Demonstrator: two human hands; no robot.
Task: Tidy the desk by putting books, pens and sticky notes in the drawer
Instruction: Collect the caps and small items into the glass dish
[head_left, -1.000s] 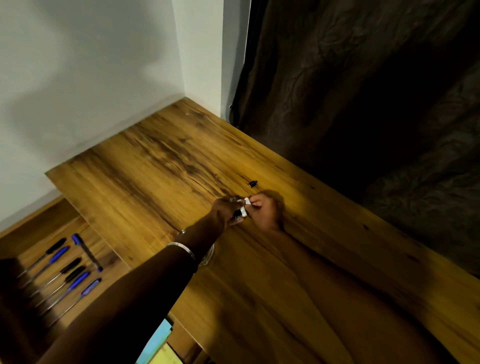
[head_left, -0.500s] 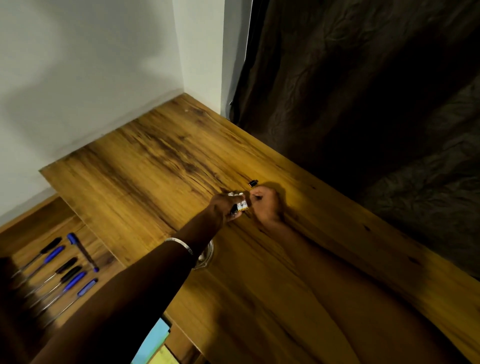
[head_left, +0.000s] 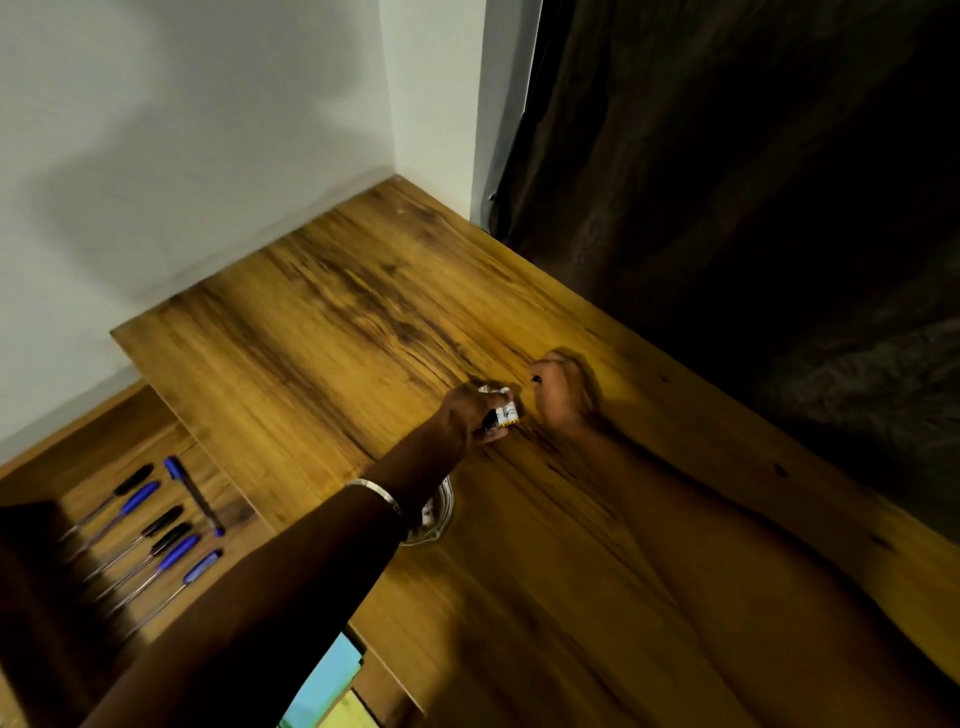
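I can't read the small white item (head_left: 506, 414) in my left hand (head_left: 467, 415). My forearm hides most of the glass dish (head_left: 436, 519). The bottom edge crops the sticky notes (head_left: 332, 691).

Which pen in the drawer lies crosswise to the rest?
The blue-capped pen nearest the desk edge; it angles across, while the other pens lie parallel.

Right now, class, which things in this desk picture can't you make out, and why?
- Small white items in the left hand: fingers cover them, print too small.
- Black bit at the right hand: too small to identify.
- Glass dish: forearm hides most.
- Sticky notes: cut off by the bottom edge.
- Pens in the drawer: tips lost in shadow.
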